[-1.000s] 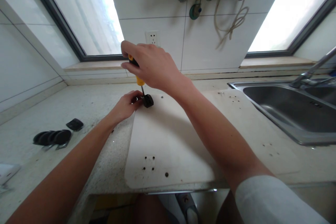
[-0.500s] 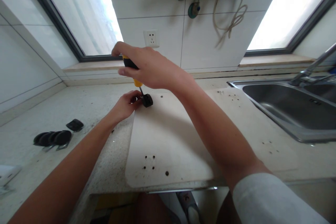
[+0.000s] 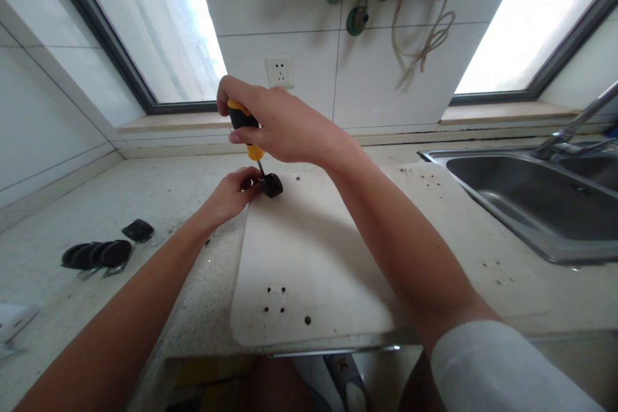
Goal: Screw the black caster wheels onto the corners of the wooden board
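The right hand (image 3: 277,117) is gripping the yellow-and-black screwdriver (image 3: 243,118) from above, curling round its handle, likely for turning force; its shaft is slanting down onto a black caster (image 3: 273,185) beside the left hand (image 3: 232,194), which is apparently pinching the caster's left edge, presumably steadying it on the white board (image 3: 280,244) beneath; other black casters (image 3: 116,252) are lying left of the left hand.

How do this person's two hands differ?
The right hand is raised, while the left hand is low at the board's corner. The right hand grips a screwdriver; the left hand has its fingers on a black part. Both hands are bare.
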`<state>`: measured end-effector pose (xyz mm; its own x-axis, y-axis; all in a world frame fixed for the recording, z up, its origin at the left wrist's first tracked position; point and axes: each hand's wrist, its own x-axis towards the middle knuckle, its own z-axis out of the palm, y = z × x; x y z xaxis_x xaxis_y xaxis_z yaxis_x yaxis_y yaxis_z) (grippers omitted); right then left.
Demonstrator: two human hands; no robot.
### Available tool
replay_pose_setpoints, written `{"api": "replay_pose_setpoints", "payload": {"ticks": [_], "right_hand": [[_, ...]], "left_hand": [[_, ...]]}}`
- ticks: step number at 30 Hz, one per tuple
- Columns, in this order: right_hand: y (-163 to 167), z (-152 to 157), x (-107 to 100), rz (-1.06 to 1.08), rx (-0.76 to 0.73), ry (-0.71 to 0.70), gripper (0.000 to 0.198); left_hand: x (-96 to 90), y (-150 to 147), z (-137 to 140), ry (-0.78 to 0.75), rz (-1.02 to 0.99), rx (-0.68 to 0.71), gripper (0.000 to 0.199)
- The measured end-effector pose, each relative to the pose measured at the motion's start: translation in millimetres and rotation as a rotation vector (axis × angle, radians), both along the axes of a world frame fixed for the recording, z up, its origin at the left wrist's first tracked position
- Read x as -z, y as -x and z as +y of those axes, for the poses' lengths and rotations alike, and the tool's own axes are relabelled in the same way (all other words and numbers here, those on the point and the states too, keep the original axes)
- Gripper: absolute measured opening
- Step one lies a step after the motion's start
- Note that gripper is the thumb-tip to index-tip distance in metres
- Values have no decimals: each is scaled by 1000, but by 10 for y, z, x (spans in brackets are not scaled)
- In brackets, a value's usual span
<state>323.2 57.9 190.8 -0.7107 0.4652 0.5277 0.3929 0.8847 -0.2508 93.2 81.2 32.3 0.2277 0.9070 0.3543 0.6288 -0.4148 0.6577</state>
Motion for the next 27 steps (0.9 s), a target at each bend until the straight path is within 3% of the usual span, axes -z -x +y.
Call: {"api": "replay_pose_setpoints", "payload": {"ticks": [5,9,15,18,21,24,27], "right_hand": [[69,2,33,-5,231,-49,22],[106,47,89,69,197,-51,20],[-31,394,186,566,312,-51,17],[-102,755,444,896,363,-52,24],[-179,1173,863,1142,437,66,28],[-269,1495,1244,1292,495,284,29],[-327,1659,1435,1317,511,348,30]], "left_hand": [[4,-4,-4,-12,19,-4,21],[-1,22,10,1,51,-27,22],[-123,-55,-67,-14,13,-114,42],[-202,-207,-210,-36,47,-78,52],[-241,-312,-314,-85,148,-52,53],[-250,-285,-314,-96,190,-30,45],[-267,-196,-269,-72,177,-11,51]]}}
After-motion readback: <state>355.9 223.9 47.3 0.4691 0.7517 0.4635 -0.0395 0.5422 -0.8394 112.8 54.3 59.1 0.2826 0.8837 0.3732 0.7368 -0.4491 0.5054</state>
